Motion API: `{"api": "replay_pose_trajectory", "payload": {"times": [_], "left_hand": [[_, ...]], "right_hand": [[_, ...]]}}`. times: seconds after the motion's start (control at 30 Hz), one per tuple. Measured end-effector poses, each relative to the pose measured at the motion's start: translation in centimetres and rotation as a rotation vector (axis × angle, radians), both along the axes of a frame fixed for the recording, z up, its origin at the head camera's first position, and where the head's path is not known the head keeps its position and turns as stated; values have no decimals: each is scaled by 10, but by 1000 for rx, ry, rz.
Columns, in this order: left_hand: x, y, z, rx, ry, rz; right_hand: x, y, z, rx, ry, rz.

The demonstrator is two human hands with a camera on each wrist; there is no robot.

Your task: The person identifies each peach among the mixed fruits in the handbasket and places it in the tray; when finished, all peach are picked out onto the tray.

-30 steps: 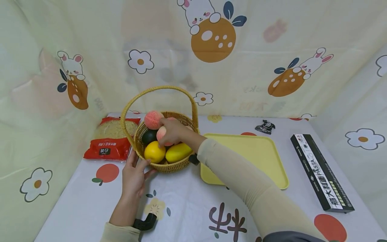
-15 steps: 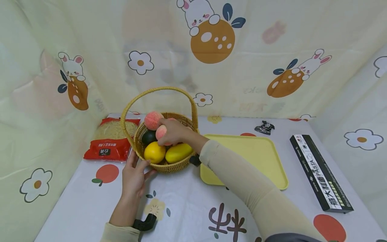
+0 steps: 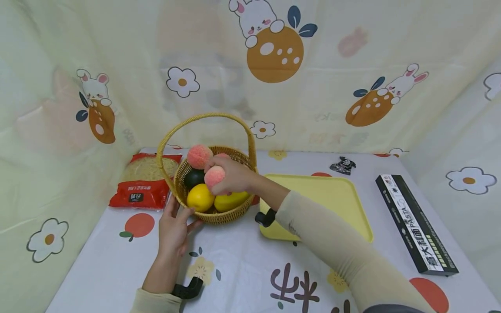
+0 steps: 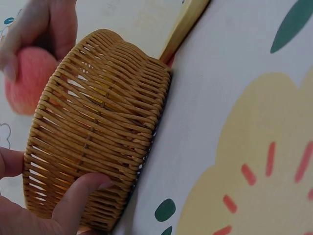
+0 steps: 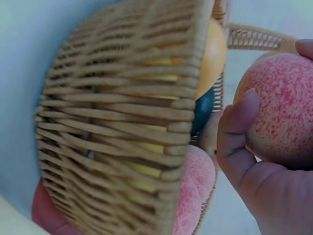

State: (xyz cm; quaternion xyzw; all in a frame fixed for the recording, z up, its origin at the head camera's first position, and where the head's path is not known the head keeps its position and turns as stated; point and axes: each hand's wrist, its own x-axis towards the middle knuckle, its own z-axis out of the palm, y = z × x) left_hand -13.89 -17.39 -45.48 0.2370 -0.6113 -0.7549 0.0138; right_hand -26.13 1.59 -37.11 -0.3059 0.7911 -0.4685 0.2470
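A yellow woven basket [image 3: 220,216] with a tall arched handle stands at the back left of the table, filled with fruit. My left hand [image 3: 173,228] holds its front left side, thumb [image 4: 80,198] pressed against the weave in the left wrist view. Above the fruit, my right hand [image 3: 232,174] grips a pink peach [image 3: 215,177], which shows large in the right wrist view between thumb and fingers. Around it in the basket are another peach [image 3: 199,156], a dark green fruit [image 3: 194,178], a round yellow fruit [image 3: 200,198] and a long yellow fruit [image 3: 231,201], partly covered by the right hand.
Right of the basket lies a yellow tray [image 3: 325,195], partly under the right forearm. A red-ended noodle pack [image 3: 142,182] sits left of the basket. Further right are a black pasta box [image 3: 416,224] and a small black packet [image 3: 343,165]. A printed curtain rises behind.
My right hand has lifted slightly and shifted right with the peach, bringing the dark green fruit more into view. The left hand stays at the basket.
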Motion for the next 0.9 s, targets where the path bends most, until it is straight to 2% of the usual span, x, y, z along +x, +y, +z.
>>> {"api": "replay_pose_trajectory", "payload": {"times": [0.13,0.3,0.53,0.73,0.9], "left_hand": [[0,1,-1,-8,8,5],[2,1,-2,-16,24,9],[2,4,-4,-45,13,2],[2,5,-5,-57,15,5],[2,4,-5,-74,15,12]], "right_hand": [[9,18,3,-41,4,-35],[18,43,8,-94,-4,-118],[21,98,8,-143,5,-225],[29,146,4,-144,-5,-343],[37,176,-1,-103,-2,-389]]}}
